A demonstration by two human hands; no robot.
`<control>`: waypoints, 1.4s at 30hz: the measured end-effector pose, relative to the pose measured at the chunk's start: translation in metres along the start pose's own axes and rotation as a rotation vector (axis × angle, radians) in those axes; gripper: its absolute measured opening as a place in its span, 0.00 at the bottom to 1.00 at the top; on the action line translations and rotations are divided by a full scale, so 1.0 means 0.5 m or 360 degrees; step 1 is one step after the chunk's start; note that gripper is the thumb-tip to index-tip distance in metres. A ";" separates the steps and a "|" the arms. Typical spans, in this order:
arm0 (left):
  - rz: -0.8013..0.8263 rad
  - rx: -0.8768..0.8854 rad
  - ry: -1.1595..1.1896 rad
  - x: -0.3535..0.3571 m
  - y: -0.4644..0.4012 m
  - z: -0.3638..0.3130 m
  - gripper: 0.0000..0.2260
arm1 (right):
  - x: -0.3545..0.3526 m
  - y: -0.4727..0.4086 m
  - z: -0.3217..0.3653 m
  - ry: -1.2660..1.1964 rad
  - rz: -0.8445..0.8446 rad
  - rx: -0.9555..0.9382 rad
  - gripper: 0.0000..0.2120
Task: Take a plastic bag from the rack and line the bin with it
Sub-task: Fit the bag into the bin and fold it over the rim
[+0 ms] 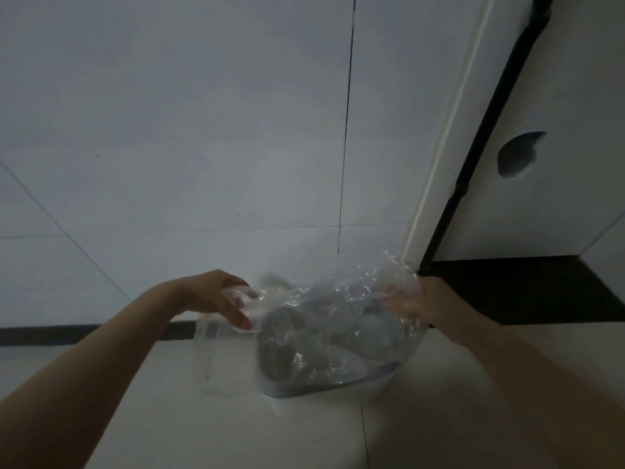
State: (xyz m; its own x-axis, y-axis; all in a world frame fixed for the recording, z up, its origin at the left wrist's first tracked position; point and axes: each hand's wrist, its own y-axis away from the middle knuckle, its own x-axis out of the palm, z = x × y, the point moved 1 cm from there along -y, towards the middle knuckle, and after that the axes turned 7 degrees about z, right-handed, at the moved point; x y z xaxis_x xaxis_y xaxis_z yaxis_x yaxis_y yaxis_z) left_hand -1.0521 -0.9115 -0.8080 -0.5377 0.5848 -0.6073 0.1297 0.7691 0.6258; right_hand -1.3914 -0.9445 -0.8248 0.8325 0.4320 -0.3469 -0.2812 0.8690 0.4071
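A clear, crinkled plastic bag (pixel 324 319) is stretched between my two hands low in the dim head view. My left hand (pixel 220 299) grips the bag's left edge with fingers curled over it. My right hand (pixel 419 302) holds the right edge, its fingers partly veiled by the film. Under the bag stands a small bin (pixel 321 389); only its bluish lower rim and dark inside show through the plastic. One loose flap of the bag hangs down at the left of the bin.
The bin stands on pale floor tiles (pixel 236 428) against a white tiled wall (pixel 203 130). A dark skirting strip (pixel 67 335) runs along the wall's foot. To the right is a white door frame (pixel 443 147) and a white panel with a round cut-out (pixel 517 157).
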 end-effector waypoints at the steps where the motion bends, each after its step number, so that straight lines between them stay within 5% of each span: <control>1: -0.0058 0.0018 0.0023 0.007 -0.012 0.003 0.28 | 0.012 -0.010 -0.008 0.0013 0.0026 -0.0038 0.21; 3: -0.0120 0.0067 0.0066 0.028 -0.037 0.009 0.28 | 0.034 -0.031 -0.025 0.0091 -0.0003 -0.0077 0.27; 10: -0.0124 0.0118 0.0239 0.101 -0.112 0.041 0.21 | 0.059 -0.085 -0.056 0.0560 -0.0249 -0.0013 0.22; 16: -0.0194 0.0039 0.0038 0.118 -0.117 0.043 0.27 | 0.007 -0.017 -0.017 0.0291 0.0196 -0.0141 0.33; 19: -0.0303 0.0052 0.0059 0.110 -0.101 0.042 0.33 | 0.016 0.044 0.001 0.1055 -0.0316 -0.0663 0.56; 22: -0.0267 0.0148 0.0003 0.111 -0.092 0.027 0.29 | 0.084 0.052 -0.006 0.1802 -0.0009 -0.1209 0.52; 24: -0.0264 0.0164 -0.0046 0.115 -0.088 0.015 0.29 | 0.097 0.016 -0.030 0.1892 0.0241 -0.0966 0.51; 27: -0.0259 0.0244 -0.0011 0.122 -0.089 0.001 0.22 | 0.096 -0.034 -0.061 0.1859 0.0241 -0.0747 0.49; 29: -0.0205 0.0244 -0.0017 0.129 -0.097 -0.006 0.25 | 0.104 -0.058 -0.075 0.1834 0.0231 -0.0733 0.49; 32: -0.0136 0.0156 -0.0475 0.153 -0.127 0.000 0.35 | 0.117 -0.085 -0.096 0.1892 0.0245 -0.0705 0.47; 36: -0.0096 0.0110 -0.0866 0.180 -0.151 0.016 0.32 | 0.130 -0.097 -0.112 0.1909 0.0335 -0.0548 0.41; 42: -0.1038 0.0390 -0.0512 0.199 -0.075 0.023 0.27 | 0.106 -0.073 -0.085 0.1622 0.0047 -0.0778 0.34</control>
State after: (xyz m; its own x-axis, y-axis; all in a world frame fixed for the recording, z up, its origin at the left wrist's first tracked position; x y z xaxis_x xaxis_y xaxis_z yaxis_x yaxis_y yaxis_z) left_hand -1.1009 -0.8795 -0.8975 -0.3049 0.0106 -0.9523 0.0705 0.9974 -0.0115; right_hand -1.3570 -0.9429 -0.8938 0.1080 0.2553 -0.9608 -0.6372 0.7596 0.1301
